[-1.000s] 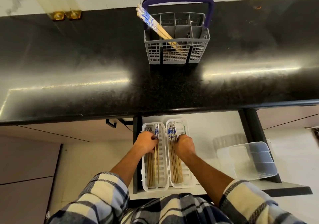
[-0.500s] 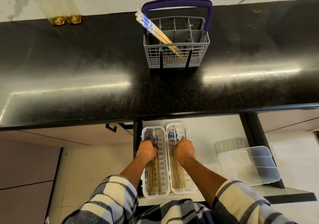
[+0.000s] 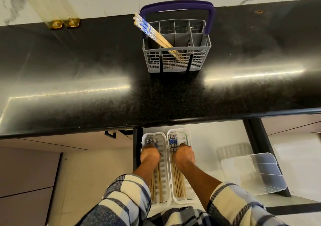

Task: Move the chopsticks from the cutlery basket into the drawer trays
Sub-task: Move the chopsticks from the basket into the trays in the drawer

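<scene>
Left hand [image 3: 150, 153]: we rest it in the left tray [image 3: 163, 156], at 6 o'clock; fingers hidden, cannot tell.
Right hand [image 3: 184, 154]: likewise in the right tray [image 3: 188, 139], likely settling chopsticks flat.
Remaining chopsticks [image 3: 152, 33]: lean at 12 o'clock in the cutlery basket [image 3: 177, 60].

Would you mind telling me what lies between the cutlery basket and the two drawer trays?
In the head view, only bare black countertop lies between the basket and the trays, down to its front edge above the drawer.
</scene>
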`<state>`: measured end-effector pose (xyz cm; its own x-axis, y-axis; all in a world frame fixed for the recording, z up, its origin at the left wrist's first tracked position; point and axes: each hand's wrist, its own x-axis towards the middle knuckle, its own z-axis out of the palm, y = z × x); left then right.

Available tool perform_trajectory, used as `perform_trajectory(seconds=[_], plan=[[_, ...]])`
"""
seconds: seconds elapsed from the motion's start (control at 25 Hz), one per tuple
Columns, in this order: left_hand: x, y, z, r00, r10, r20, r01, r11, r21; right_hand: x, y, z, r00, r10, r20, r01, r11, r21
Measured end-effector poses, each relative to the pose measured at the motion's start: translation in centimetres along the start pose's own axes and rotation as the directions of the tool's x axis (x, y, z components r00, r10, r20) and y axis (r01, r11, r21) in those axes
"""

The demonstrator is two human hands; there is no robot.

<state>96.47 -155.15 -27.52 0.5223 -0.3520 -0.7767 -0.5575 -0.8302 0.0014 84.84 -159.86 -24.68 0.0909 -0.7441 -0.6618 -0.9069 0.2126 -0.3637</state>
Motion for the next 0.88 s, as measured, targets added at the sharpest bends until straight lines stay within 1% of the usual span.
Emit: perform_trajectory(seconds=[0.28, 0.52, 0.68, 0.88], plan=[[-0.9, -0.1, 0.2, 0.999, 0.011, -0.049, -0.009, 0.999, 0.039, -0.2, 0.0, 0.0, 1.0, -0.016, 0.015, 0.016, 1.0, -0.011], [-1.4, -0.4, 0.7, 0.995, 0.04, -0.089, -0.034, 0.997, 0.071, -0.5, 0.1, 0.0, 0.999, -0.046, 0.015, 0.047, 0.996, -0.071], [-1.9, -0.4, 0.6, 0.993, 0.068, -0.095, -0.059, 0.993, 0.099, -0.6, -0.2, -0.3, 0.997, -0.071, -0.019, 0.068, 0.993, -0.101], [-2.5, -0.8, 1.3, 0.99, 0.112, -0.082, -0.096, 0.98, 0.176, -0.9, 0.1, 0.0, 0.996, -0.091, -0.004, 0.089, 0.983, -0.162]])
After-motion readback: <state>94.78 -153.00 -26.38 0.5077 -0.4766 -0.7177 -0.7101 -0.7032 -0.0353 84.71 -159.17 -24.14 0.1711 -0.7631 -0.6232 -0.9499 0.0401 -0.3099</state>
